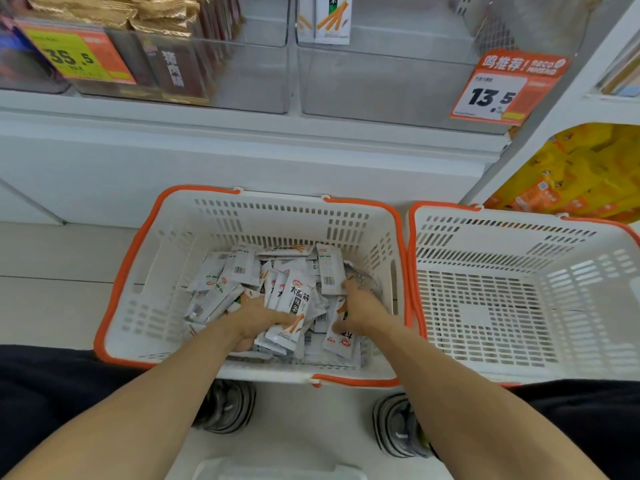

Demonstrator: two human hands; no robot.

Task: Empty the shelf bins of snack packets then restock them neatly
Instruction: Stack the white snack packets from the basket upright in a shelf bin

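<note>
Both forearms reach down into left basket (131, 258). Left hand (254, 322) grips bunch of snack packets (294, 303); right hand (360, 310) grips more. Right-hand shelf bin (381, 84) nearly emptied, two packets remaining. Judgement: emptying nearly done, restocking pending. Right basket (519, 306) holds nothing.

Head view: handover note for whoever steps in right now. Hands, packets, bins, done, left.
Left hand: down in the left basket, fingers curled round a bunch of white snack packets.
Right hand: in the same pile, gripping packets at its right side.
Right basket: holds nothing visible.
Right clear bin, behind the 13.5 price tag: nearly bare, a couple of the same packets standing at the back.
Left clear bin: brown packets at its left side.
Done: right bin looks emptied into the left basket.
Left: gather packets, restock the bin in neat rows.
</note>
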